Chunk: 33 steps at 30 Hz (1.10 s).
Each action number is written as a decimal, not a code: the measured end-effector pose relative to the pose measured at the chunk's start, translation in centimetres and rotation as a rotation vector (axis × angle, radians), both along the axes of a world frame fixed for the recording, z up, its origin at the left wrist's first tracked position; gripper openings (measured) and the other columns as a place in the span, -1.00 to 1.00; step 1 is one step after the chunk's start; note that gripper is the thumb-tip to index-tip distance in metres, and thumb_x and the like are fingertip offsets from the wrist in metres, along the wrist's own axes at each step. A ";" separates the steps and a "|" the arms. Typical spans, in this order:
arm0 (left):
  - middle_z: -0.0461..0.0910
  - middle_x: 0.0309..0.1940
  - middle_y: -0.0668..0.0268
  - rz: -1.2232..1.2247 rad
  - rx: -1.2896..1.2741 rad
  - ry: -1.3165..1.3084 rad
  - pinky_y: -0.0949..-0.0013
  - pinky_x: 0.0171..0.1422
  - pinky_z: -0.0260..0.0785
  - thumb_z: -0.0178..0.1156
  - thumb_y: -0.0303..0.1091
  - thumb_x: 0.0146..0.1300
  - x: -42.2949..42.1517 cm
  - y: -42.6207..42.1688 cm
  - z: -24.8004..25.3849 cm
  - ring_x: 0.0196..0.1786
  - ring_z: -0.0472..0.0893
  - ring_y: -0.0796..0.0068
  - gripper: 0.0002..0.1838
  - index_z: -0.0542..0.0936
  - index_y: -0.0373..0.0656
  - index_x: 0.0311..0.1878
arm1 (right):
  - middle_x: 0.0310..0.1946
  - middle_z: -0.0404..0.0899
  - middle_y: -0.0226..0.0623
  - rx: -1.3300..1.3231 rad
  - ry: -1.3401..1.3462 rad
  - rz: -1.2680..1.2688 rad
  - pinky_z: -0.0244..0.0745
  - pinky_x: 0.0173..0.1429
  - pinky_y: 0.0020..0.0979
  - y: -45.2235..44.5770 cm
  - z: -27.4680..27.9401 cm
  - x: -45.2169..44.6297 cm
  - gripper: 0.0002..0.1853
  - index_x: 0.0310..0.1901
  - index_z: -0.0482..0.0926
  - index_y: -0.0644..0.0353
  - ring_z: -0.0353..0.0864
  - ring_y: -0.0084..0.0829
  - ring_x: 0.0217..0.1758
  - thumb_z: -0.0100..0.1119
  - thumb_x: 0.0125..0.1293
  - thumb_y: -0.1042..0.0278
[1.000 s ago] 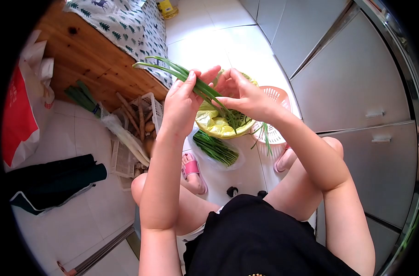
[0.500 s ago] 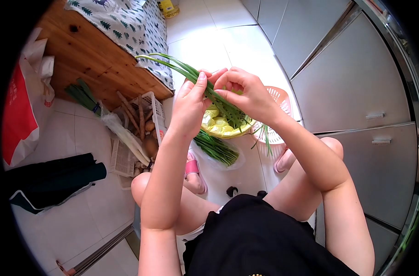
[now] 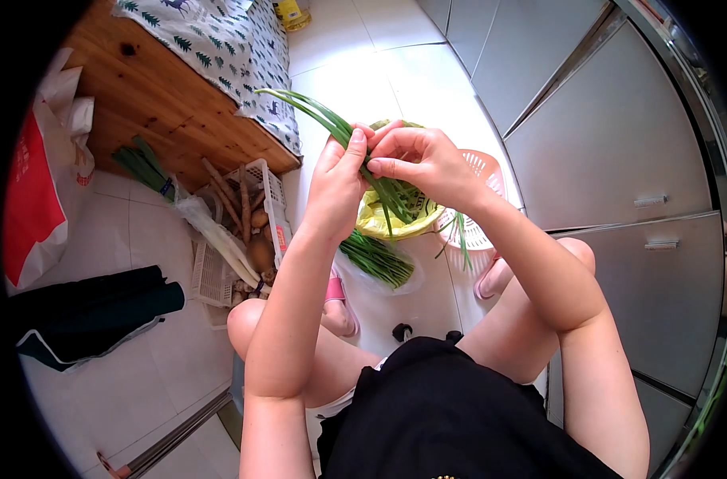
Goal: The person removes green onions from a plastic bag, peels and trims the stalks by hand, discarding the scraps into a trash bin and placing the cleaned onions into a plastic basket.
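A small bunch of green chives is gripped in my left hand, the thumb lying over the stalks. One end of the bunch points up and left; the other hangs over a bin lined with a yellow bag. My right hand is closed in a pinch on the same chives, its thumb and fingertips close to my left thumb. More chives lie on clear plastic on the floor below the bin. To the right, a pink slotted basket has a few chive strands over its near side.
At left, white crates hold roots and potatoes, with leeks leaning across. A dark folded cloth and a red-and-white bag are farther left. Steel cabinets line the right; a wooden cabinet stands upper left.
Both hands have shifted slightly right with the chives. The lower ends of the bunch now hang more steeply over the bin.
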<state>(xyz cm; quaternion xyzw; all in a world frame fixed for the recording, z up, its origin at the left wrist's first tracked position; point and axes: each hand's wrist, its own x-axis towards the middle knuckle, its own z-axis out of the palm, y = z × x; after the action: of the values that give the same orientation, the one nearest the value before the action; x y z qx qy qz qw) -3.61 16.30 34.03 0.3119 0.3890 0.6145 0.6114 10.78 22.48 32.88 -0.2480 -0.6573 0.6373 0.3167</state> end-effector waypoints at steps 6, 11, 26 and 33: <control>0.47 0.15 -0.04 0.011 -0.013 -0.001 0.29 0.27 0.39 -0.16 -0.23 0.53 0.1 -0.2 0.4 0.12 0.53 0.32 -0.74 0.35 -0.25 -0.04 | -0.38 0.60 -0.44 -0.010 0.044 0.020 0.47 -0.11 -0.56 0.1 -0.2 0.0 -0.87 -0.30 0.63 0.30 0.55 -0.64 -0.28 0.29 0.24 0.40; 0.46 0.16 -0.04 0.001 -0.005 -0.058 0.26 0.28 0.38 -0.16 -0.25 0.52 0.1 -0.1 0.2 0.13 0.53 0.27 -0.76 0.35 -0.24 -0.06 | -0.39 0.61 -0.41 -0.028 0.044 0.017 0.48 -0.09 -0.55 0.1 -0.1 0.0 -0.87 -0.30 0.62 0.30 0.55 -0.64 -0.29 0.29 0.23 0.41; 0.34 0.26 -0.17 0.099 0.046 -0.262 0.02 0.41 0.30 -0.37 -0.33 0.54 -3.3 0.7 1.2 0.37 0.33 0.03 -0.78 0.27 -0.19 -0.14 | -0.32 0.65 -0.38 0.087 0.003 -0.145 0.48 -0.08 -0.54 1.3 1.5 1.2 -0.84 -0.23 0.68 0.28 0.57 -0.62 -0.24 0.29 0.25 0.36; 0.30 0.28 -0.18 0.172 0.038 -0.390 -0.07 0.46 0.24 -0.42 -0.34 0.54 -4.1 0.8 1.4 0.41 0.27 0.02 -0.75 0.26 -0.18 -0.19 | -0.29 0.65 -0.35 0.159 -0.180 -0.212 0.46 -0.05 -0.52 2.3 0.9 1.9 -0.80 -0.17 0.70 0.27 0.56 -0.59 -0.22 0.26 0.27 0.34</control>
<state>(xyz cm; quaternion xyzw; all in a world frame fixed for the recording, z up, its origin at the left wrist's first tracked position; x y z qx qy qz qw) -7.75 17.08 35.47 0.1642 0.2768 0.7203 0.6144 12.65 24.75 33.74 -0.3461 -0.7015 0.5217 0.3406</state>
